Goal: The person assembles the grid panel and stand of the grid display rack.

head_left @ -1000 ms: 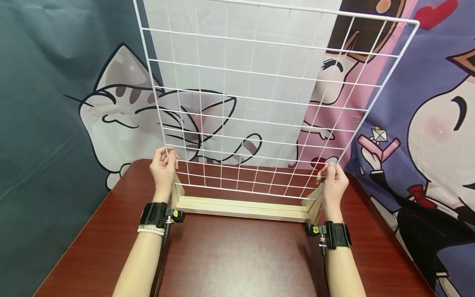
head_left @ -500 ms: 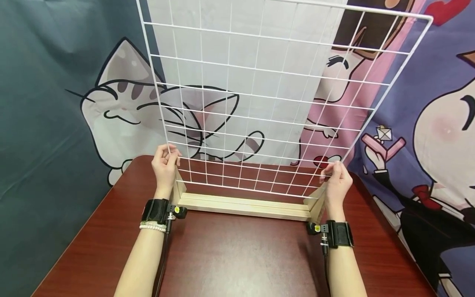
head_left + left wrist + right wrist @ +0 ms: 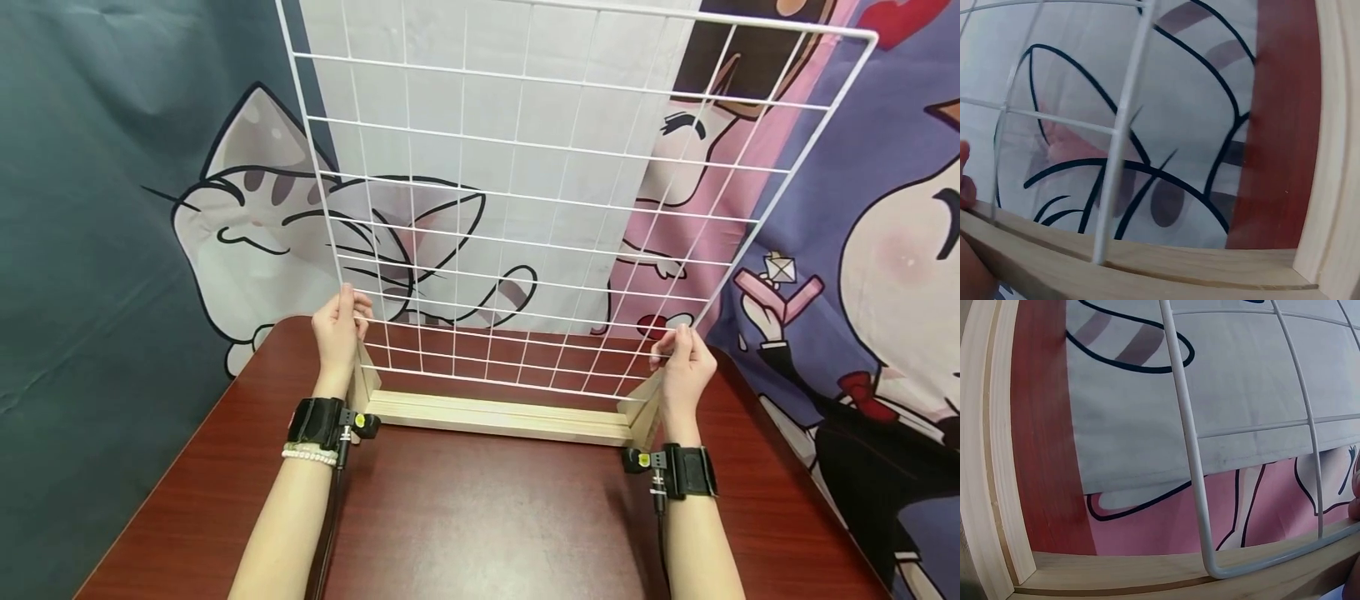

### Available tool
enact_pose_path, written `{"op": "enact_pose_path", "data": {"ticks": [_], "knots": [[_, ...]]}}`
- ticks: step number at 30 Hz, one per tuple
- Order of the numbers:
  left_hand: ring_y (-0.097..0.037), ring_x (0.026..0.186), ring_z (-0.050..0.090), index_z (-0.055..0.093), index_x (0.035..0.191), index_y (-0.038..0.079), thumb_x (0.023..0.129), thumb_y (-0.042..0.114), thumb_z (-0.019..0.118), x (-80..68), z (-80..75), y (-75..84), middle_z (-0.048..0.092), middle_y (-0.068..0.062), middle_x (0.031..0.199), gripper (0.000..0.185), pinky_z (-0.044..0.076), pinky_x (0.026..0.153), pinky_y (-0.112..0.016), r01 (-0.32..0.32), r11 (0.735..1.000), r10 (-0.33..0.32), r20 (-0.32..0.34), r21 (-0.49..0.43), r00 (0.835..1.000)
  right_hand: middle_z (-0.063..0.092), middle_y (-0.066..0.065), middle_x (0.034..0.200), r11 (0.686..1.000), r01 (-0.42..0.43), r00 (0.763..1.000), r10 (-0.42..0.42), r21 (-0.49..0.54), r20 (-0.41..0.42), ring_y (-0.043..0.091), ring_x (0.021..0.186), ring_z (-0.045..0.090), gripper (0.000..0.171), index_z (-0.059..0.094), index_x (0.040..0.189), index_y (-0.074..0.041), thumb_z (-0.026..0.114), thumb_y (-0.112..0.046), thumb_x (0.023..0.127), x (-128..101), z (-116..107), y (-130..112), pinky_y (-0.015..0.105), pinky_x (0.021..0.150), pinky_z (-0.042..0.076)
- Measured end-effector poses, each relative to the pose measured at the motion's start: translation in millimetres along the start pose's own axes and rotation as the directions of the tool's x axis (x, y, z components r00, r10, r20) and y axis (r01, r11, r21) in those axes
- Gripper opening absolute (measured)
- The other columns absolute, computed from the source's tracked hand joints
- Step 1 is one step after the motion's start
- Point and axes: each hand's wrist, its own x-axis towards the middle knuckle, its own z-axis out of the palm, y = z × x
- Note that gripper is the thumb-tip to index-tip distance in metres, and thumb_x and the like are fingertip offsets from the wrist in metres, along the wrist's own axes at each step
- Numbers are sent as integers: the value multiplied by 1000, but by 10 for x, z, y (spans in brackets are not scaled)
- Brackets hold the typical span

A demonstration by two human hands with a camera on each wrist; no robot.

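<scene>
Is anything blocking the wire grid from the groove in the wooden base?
Nothing visible does. The wire grid, held at its side edges by the left hand and right hand, already meets the wooden base groove.

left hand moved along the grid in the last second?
Yes, slightly. The left hand has slid up the white wire grid's left edge: its fingertips now sit higher above the wooden base than before.
</scene>
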Motion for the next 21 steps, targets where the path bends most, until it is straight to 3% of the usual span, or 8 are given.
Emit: {"op": "enact_pose_path", "data": {"ticks": [4, 8, 12, 16, 21], "knots": [[-7, 32, 40, 59, 81, -22, 102, 18, 45, 68, -49, -88, 60, 2, 54, 48, 28, 33, -16, 65, 997, -64, 34, -36, 997, 55, -2, 51, 1000, -3, 1000, 3, 21, -4, 7, 37, 48, 37, 55, 65, -1, 49, -11, 100, -3, 15, -11, 19, 35, 36], [-10, 32, 42, 61, 80, -16, 102, 18, 45, 84, -92, -165, 61, 0, 54, 44, 32, 33, -22, 85, 993, -81, 48, -83, 996, 55, -2, 52, 1000, -19, 1000, 19, 4, 3, 8, 38, 48, 37, 55, 65, -1, 48, -9, 100, -8, 18, -14, 19, 35, 37], [-11, 37, 51, 64, 82, -11, 102, 21, 46, 73, -86, -194, 64, 0, 55, 42, 41, 37, -22, 73, 994, -68, 59, -80, 996, 56, -2, 51, 999, -32, 999, 32, -25, 9, 7, 38, 49, 36, 54, 65, 2, 47, -8, 100, -18, 1, -6, 18, 36, 36], [-9, 50, 62, 65, 91, -4, 103, 19, 41, 48, -63, -208, 69, 5, 61, 35, 50, 51, -20, 65, 997, -60, 110, -46, 992, 55, -3, 50, 999, -44, 999, 43, -30, -22, 6, 37, 47, 38, 55, 64, -2, 48, -11, 100, -21, -17, -2, 16, 36, 35], [-10, 54, 65, 63, 93, 0, 103, 12, 38, -15, -56, -128, 70, 3, 64, 30, 52, 57, -24, 8, 1000, -6, 121, -18, 993, 55, -5, 50, 998, -36, 999, 36, -51, -2, 4, 37, 48, 37, 57, 64, -8, 48, -12, 100, 9, -12, 16, 15, 36, 36]]}}
